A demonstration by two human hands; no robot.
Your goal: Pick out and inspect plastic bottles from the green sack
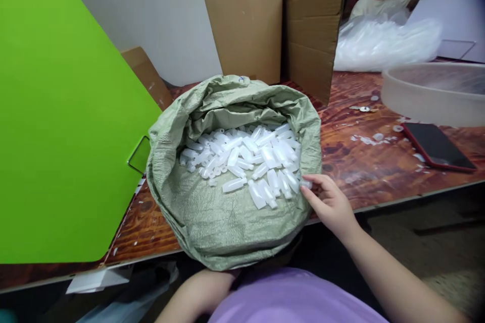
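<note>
An open green woven sack (pixel 227 227) rests on the table's front edge, its rim rolled outward. Heaped inside it are many small translucent white plastic tubes (pixel 271 156), flat and wide at one end with a narrow neck at the other. At the sack's right rim, my right hand (pixel 333 204) pinches a small clear plastic piece (pixel 306 183) between thumb and fingertips; its exact kind is hard to make out. My left forearm (pixel 197 295) passes beneath the front of the sack, which hides that hand and its fingers.
A bright green board (pixel 64 126) stands at left. Cardboard boxes (pixel 246 25) stand behind the sack. To the right are a phone (pixel 439 145), keys (pixel 364 108), plastic scraps (pixel 373 139), a translucent round tub (pixel 428 98) and a clear plastic bag (pixel 386 43). Another person (pixel 367 7) sits beyond.
</note>
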